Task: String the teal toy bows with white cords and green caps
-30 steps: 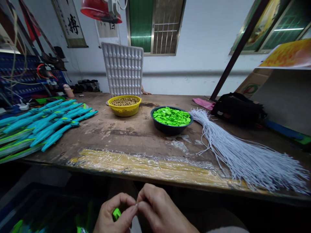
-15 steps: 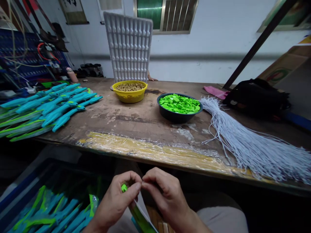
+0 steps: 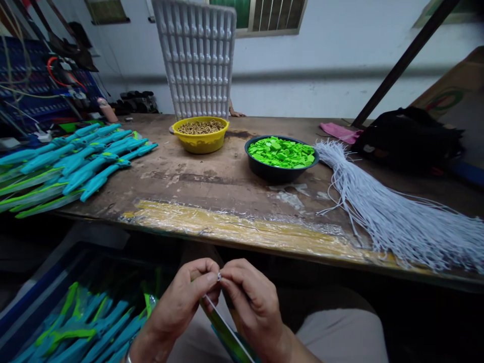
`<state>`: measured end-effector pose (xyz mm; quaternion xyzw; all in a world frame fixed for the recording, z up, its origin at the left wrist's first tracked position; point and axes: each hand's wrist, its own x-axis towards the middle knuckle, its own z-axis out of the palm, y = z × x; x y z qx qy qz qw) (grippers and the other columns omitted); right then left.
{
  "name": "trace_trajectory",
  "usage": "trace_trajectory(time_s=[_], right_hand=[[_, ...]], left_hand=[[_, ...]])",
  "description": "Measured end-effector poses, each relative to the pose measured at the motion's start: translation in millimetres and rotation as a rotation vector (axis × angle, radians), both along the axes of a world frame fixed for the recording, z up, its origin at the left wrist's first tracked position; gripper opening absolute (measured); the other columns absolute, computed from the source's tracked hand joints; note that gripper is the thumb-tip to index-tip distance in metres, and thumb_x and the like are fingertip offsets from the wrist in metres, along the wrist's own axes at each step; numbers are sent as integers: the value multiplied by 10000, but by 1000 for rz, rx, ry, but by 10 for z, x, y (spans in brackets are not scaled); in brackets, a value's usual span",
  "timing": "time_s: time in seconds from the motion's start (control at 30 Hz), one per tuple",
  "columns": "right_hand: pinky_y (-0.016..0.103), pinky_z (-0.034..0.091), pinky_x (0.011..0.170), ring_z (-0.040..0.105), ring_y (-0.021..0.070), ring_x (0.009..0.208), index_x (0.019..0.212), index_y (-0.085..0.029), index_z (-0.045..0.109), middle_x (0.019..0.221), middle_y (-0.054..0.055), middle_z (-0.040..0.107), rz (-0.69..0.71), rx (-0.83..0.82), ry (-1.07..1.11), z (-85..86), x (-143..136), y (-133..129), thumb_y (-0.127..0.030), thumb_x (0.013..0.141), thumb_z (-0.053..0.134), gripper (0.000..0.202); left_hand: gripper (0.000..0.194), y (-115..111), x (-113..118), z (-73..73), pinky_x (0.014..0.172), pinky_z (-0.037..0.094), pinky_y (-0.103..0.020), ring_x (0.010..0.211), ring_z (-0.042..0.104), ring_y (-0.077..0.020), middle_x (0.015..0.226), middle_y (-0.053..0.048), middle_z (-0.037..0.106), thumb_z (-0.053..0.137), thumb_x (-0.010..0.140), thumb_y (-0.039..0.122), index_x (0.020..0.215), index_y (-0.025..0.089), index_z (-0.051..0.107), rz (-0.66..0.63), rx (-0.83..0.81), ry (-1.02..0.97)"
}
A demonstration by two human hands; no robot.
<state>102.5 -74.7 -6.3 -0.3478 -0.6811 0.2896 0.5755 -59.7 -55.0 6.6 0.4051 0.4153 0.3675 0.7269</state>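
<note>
The step in hand seems to be fine work on a small white bit [image 3: 219,277], perhaps a knot or a cord end, which sits between the two hands, on the near side of the bench [image 3: 159,176]. The left hand [image 3: 183,297] has its thumb and index finger closed on it, and the right hand [image 3: 253,297] pinches it from the other side, so the fingers leave hardly any gap. Below them a green and blue piece [image 3: 220,325] slants down to the right, with a white line along it; whether the lower left fingers grip this piece, I cannot tell. The next move, I judge, calls for a steady left pinch and a small, careful pull by the right. Both hands lean inward, knuckles up, wrists low and apart.
</note>
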Motion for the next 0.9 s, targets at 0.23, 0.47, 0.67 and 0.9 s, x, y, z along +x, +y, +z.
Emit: trace_trajectory(time_s=[0.23, 0.47, 0.67, 0.9], right_hand=[[264, 518, 685, 616, 163, 785, 1054, -147, 661, 893, 81, 637, -96, 50, -151, 111, 16, -25, -40, 969, 540, 182], [305, 378, 595, 468, 169, 661, 720, -176, 534, 712, 41, 523, -171, 220, -576, 239, 96, 55, -64, 973, 447, 290], [285, 425, 642, 534, 161, 727, 827, -164, 571, 786, 47, 571, -173, 179, -369, 206, 129, 124, -34, 956, 482, 204], [263, 507, 714, 623, 162, 829, 1079, -174, 645, 956, 56, 636, 102, -88, -308, 243, 243, 166, -145, 976, 566, 133]], left_hand=[[345, -18, 50, -62, 540, 345, -219, 565, 424, -101, 596, 37, 488, 743, 815, 452, 734, 166, 568, 50, 19, -21], [397, -20, 65, -27, 534, 380, -236, 594, 466, -129, 620, 12, 525, 708, 831, 527, 722, 165, 586, 44, 114, 217], [386, -6, 60, 3, 536, 385, -234, 572, 471, -121, 617, 14, 531, 708, 834, 526, 798, 145, 655, 29, 94, 230], [380, -12, 72, -41, 537, 387, -229, 579, 476, -124, 608, 16, 523, 703, 839, 513, 734, 163, 601, 55, 96, 172]])
